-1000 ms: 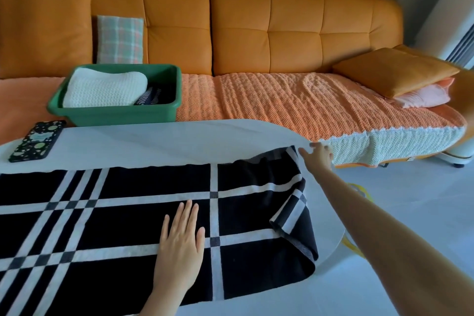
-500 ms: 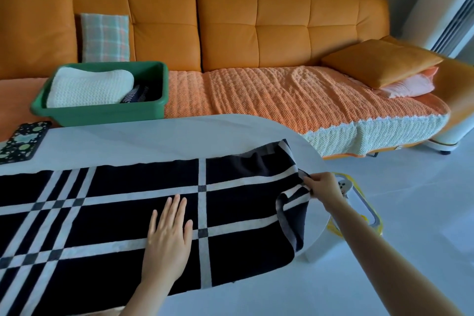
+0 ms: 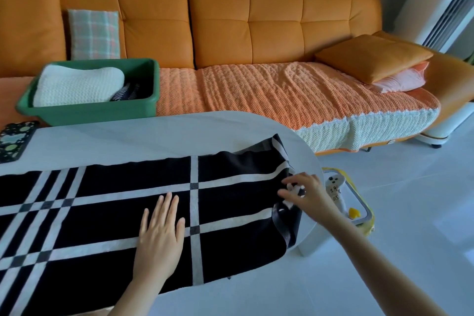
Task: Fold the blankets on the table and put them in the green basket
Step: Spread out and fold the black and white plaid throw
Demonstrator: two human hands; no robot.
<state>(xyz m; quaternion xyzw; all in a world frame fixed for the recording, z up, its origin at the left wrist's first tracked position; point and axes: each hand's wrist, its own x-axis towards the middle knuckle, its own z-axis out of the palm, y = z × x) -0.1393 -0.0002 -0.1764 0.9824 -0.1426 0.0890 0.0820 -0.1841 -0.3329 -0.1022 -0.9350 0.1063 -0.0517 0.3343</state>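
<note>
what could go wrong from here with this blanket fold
1. The black blanket with white stripes is bunched at the white oval table's rounded end, where the right hand pinches it; catching only one layer would likely skew the fold or let that end slide off.
2. The green plastic basket already holds a white knitted blanket across most of it; a loose fold may not fit.

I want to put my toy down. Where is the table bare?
The table is bare along its far side, between the black blanket and the green basket, right of the phone. Nearer is crowded: blanket, left hand, right hand.
</note>
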